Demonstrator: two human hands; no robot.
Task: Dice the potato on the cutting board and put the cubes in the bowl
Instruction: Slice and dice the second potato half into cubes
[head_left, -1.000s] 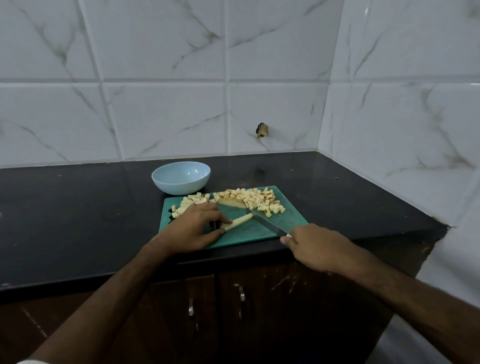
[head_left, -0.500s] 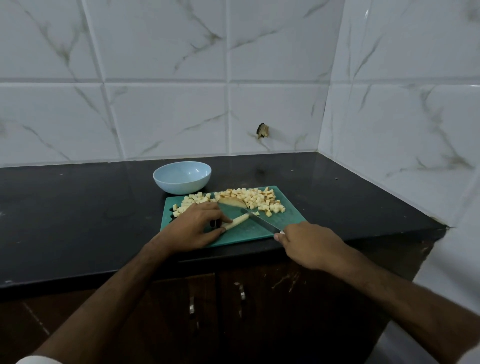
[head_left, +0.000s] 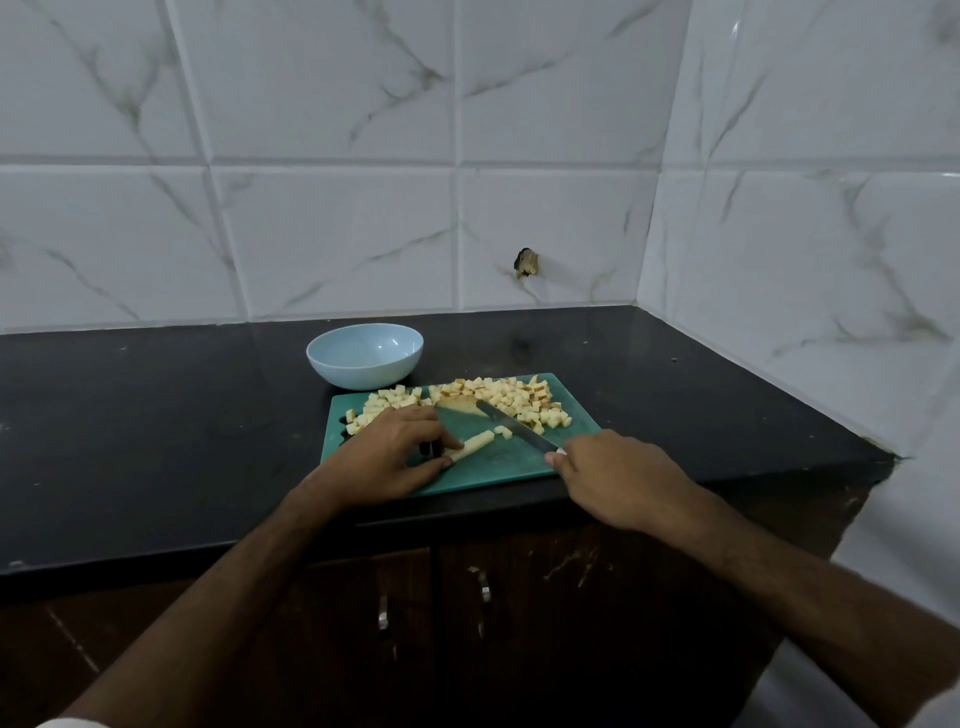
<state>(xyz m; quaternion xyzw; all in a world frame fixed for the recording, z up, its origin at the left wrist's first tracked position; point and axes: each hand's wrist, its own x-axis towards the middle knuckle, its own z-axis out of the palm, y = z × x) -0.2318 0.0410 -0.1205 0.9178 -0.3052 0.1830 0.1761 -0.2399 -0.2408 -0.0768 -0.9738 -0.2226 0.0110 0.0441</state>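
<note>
Black counter (head_left: 156, 441), green board (head_left: 498, 462). Left hand (head_left: 387, 457) pinning potato strip (head_left: 470, 446); right hand (head_left: 618, 475) gripping knife (head_left: 511, 428). Keep fingertips curled back, slice evenly. Cubes (head_left: 519, 402) heaped behind; bowl (head_left: 364, 355) empty.

White marbled wall tiles (head_left: 332, 234), black counter (head_left: 156, 441).

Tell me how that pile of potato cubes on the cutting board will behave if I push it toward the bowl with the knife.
The potato cubes lie loose in a heap, so they would likely scatter rather than move as one. Their flat faces suggest they slide, not roll. The pile reaches the far edge of the cutting board, so some may spill onto the counter and miss the bowl.
</note>
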